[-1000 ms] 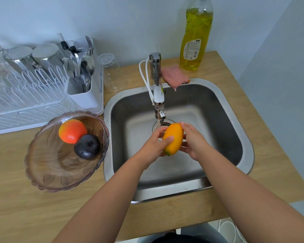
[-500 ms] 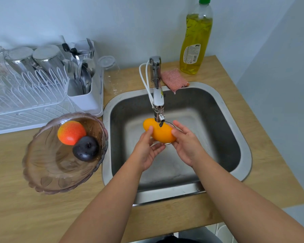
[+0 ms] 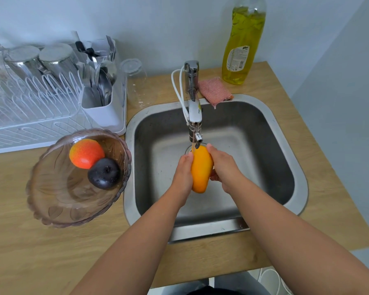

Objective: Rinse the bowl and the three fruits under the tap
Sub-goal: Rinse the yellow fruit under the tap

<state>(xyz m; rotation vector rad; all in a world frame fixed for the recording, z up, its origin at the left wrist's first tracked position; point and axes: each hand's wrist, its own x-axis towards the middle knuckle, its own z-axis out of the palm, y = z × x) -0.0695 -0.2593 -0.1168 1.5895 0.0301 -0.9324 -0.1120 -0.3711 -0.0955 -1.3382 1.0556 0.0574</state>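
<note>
Left hand point(image 3: 182, 173): closed round the left flank of the orange mango point(image 3: 201, 169), fingertips up by its top end. Right hand point(image 3: 223, 167): clamped on the mango's right flank, thumb near the tip. Mango: upright, long axis roughly vertical, pressed between both palms, top end just beneath the tap point(image 3: 193, 107) spout, thin stream of water meeting it there. Steel sink point(image 3: 285, 145): under and around hands and fruit. Tinted glass bowl point(image 3: 58, 201): on wooden counter point(image 3: 30, 252), just left of sink rim, holding red-orange fruit point(image 3: 86, 153) and dark plum point(image 3: 104, 173), the two touching at the bowl's far side. Pink scrub pad point(image 3: 214, 90): at sink's back edge, right of tap. Yellow dish soap bottle point(image 3: 242, 45): behind pad, against wall. White dish rack point(image 3: 51, 99): far left, with cutlery and upturned metal cups.
</note>
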